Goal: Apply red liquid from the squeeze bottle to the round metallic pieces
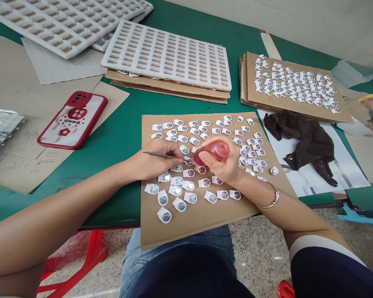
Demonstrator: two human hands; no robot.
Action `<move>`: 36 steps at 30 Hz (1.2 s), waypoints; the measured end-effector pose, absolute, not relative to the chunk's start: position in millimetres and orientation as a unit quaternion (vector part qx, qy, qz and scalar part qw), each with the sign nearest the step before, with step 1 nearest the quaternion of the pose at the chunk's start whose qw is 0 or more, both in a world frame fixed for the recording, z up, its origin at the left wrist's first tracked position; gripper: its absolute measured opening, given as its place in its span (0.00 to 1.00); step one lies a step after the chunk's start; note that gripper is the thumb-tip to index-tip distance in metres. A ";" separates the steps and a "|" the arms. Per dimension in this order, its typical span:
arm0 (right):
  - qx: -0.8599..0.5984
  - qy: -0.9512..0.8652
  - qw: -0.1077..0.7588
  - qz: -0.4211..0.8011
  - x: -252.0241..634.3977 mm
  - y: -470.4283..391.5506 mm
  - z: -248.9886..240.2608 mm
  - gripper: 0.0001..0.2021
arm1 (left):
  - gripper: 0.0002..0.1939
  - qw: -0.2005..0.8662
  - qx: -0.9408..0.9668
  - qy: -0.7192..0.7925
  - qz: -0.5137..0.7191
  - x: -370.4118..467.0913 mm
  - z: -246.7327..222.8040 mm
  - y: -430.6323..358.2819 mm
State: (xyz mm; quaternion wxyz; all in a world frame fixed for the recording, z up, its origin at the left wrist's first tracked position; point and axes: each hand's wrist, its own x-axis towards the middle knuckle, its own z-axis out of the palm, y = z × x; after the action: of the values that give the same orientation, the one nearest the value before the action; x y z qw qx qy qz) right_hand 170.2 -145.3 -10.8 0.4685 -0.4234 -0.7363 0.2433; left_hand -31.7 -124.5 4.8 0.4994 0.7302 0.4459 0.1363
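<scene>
A brown cardboard sheet (205, 223) overhangs the table's front edge, with many small white pieces bearing round silvery discs (165, 215) laid across it. Over its middle, my left hand (157, 159) pinches a thin metal tool, probably tweezers (158, 155), its tip among the pieces. Wrapped in my right hand (228, 165) is a translucent red squeeze bottle (218, 150), tilted with its narrow end toward the left hand. Bottle nozzle and tool tip come close together at one piece; whether they touch it I cannot tell.
White slotted trays (170, 54) lie on cardboard at the back. Another cardboard sheet of similar pieces (295, 85) sits at the back right, near a dark brown cloth (311, 138). A phone in a red case (73, 120) rests at left on brown paper. Red stool legs (91, 252) stand below.
</scene>
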 end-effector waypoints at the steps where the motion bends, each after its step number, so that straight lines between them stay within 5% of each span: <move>1: -0.423 -0.736 0.469 0.244 170.1 -145.6 -10.9 0.08 | 0.06 0.500 0.730 0.446 0.135 -31.8 5.0 -124.5; 9: -0.448 -0.639 0.520 0.348 174.5 -134.1 -16.5 0.11 | 0.06 0.506 0.723 0.447 0.146 -31.2 4.2 -124.1; 17: -0.455 -0.459 0.610 0.458 184.4 -84.0 28.7 0.13 | 0.09 0.467 0.696 0.480 0.259 -41.8 3.6 -115.3; 30: -0.451 -0.590 0.596 0.305 165.3 -81.8 8.7 0.20 | 0.07 0.335 0.813 0.436 0.192 -42.3 -5.4 -120.0; 36: -0.461 -0.570 0.584 0.349 165.9 -85.5 8.0 0.18 | 0.08 0.313 0.817 0.445 0.190 -41.4 -4.4 -121.5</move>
State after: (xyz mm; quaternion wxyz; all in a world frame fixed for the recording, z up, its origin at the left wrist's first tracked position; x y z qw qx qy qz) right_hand 165.9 -85.5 8.0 0.5840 -0.4609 -0.5699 0.3489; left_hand -41.4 -121.5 -4.4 0.3126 0.8173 0.4453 0.1899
